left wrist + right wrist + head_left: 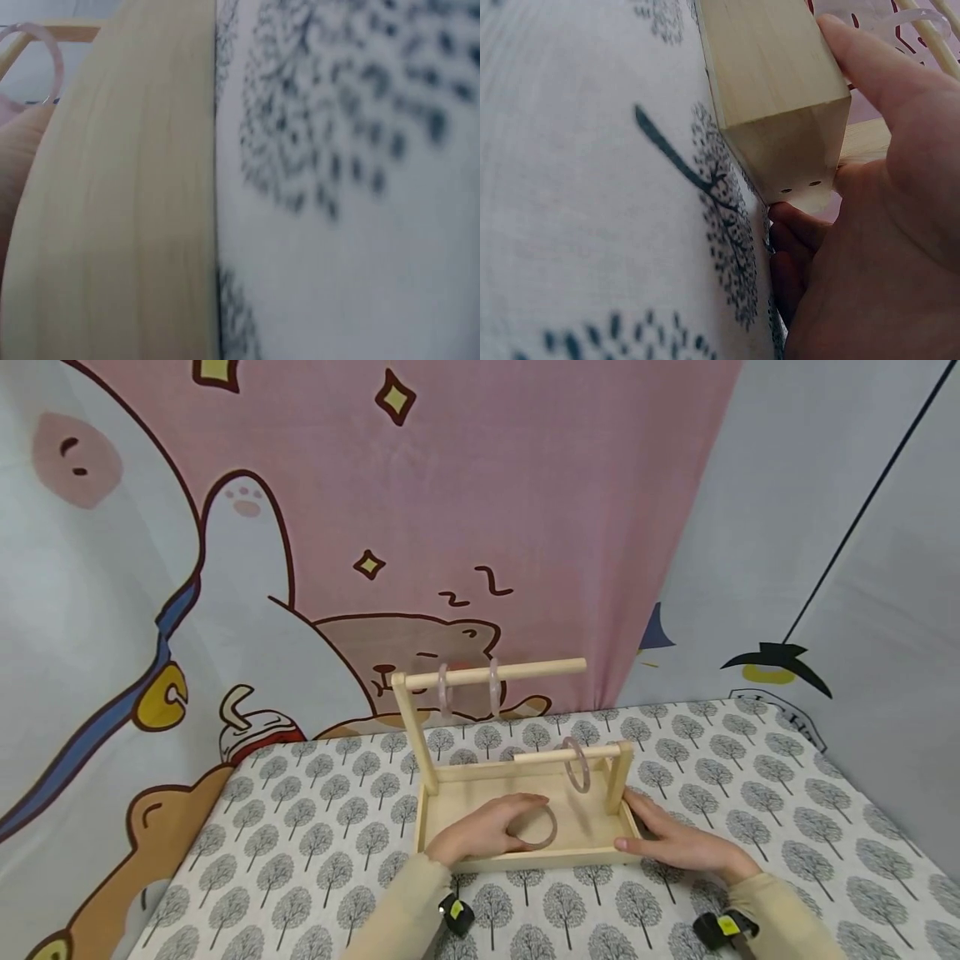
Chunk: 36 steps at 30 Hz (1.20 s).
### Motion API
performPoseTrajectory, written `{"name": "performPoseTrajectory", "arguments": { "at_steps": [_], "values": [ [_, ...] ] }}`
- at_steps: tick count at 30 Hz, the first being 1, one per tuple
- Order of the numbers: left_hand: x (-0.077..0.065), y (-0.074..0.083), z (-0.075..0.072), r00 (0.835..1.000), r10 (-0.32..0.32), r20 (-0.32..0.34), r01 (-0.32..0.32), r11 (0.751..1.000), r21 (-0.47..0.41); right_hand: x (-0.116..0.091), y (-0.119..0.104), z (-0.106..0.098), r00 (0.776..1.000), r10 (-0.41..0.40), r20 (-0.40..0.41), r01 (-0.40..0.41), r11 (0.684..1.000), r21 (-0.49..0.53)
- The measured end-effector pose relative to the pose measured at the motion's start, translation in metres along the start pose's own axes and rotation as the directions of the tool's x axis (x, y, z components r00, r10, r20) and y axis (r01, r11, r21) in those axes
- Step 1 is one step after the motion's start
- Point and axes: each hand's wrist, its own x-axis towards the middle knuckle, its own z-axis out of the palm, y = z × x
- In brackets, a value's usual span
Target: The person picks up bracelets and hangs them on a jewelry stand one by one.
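Note:
A pale wooden bracelet stand [491, 862] with a tray base sits on the cloth. My left hand [491, 827] reaches over the tray's front wall. It holds a pinkish bangle [553, 829] between thumb and fingers, low in the tray. My right hand [678, 842] grips the front right corner, thumb on the front and fingers along the side; the right wrist view shows the wooden corner [780, 67] by the thumb and fingers. Two translucent pink bangles [494, 689] hang on the higher bar [540, 670]. Another bangle [576, 767] hangs on the lower bar [540, 756].
A white cloth [315, 843] printed with grey trees covers the table. Behind stands a pink and white curtain [570, 510] with cartoon animals. The higher bar's right end and the lower bar's left end are free, with posts at their opposite ends.

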Motion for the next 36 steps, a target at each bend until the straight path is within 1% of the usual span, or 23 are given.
{"name": "performPoseTrajectory", "arguments": {
  "at_steps": [2, 4, 8, 12, 15, 16, 18, 22, 26, 28, 30, 34, 36],
  "values": [
    [-0.005, -0.001, -0.002, 0.999, -0.035, -0.009, 0.035, 0.999, -0.004, 0.001, 0.0, 0.0, 1.0, -0.007, 0.0, 0.007, 1.0, 0.01],
    [-0.008, -0.004, -0.002, 0.998, -0.056, -0.016, 0.056, 0.998, 0.0, 0.002, 0.003, 0.001, 1.0, -0.009, 0.002, 0.009, 1.0, 0.007],
    [-0.014, -0.007, -0.003, 0.997, -0.077, -0.028, 0.077, 0.997, -0.01, 0.002, 0.008, 0.001, 1.0, -0.012, 0.006, 0.012, 1.0, 0.006],
    [-0.019, -0.008, -0.004, 0.994, -0.095, -0.05, 0.092, 0.994, -0.059, 0.002, 0.011, 0.002, 1.0, 0.0, 0.004, 0.0, 1.0, 0.023],
    [-0.023, -0.009, -0.007, 0.991, -0.12, -0.066, 0.113, 0.988, -0.103, 0.002, 0.01, 0.002, 1.0, -0.001, 0.001, 0.001, 1.0, 0.027],
    [-0.024, -0.009, -0.008, 0.99, -0.124, -0.07, 0.115, 0.986, -0.118, 0.002, 0.009, 0.002, 1.0, -0.003, 0.001, 0.003, 1.0, 0.012],
    [-0.027, -0.009, -0.01, 0.989, -0.127, -0.077, 0.116, 0.983, -0.142, 0.002, 0.007, 0.001, 1.0, -0.013, 0.002, 0.013, 1.0, 0.012],
    [-0.032, -0.011, -0.013, 0.989, -0.124, -0.086, 0.106, 0.976, -0.188, 0.002, 0.007, 0.001, 1.0, -0.022, -0.002, 0.022, 0.999, -0.023],
    [-0.036, -0.014, -0.014, 0.986, -0.129, -0.102, 0.105, 0.971, -0.214, 0.003, 0.011, 0.001, 1.0, -0.022, -0.003, 0.022, 1.0, 0.0],
    [-0.038, -0.015, -0.014, 0.985, -0.129, -0.112, 0.101, 0.969, -0.227, 0.003, 0.013, 0.002, 1.0, -0.015, -0.008, 0.015, 1.0, -0.002],
    [-0.04, -0.016, -0.014, 0.984, -0.133, -0.12, 0.101, 0.965, -0.241, 0.003, 0.015, 0.001, 1.0, -0.024, -0.008, 0.024, 1.0, -0.003],
    [-0.042, -0.017, -0.015, 0.982, -0.126, -0.139, 0.084, 0.957, -0.278, 0.002, 0.016, 0.001, 0.999, -0.042, -0.01, 0.042, 0.999, -0.016],
    [-0.043, -0.018, -0.015, 0.981, -0.123, -0.151, 0.074, 0.953, -0.295, 0.003, 0.016, 0.001, 0.999, -0.035, -0.011, 0.035, 0.999, -0.012]
  ]
}}
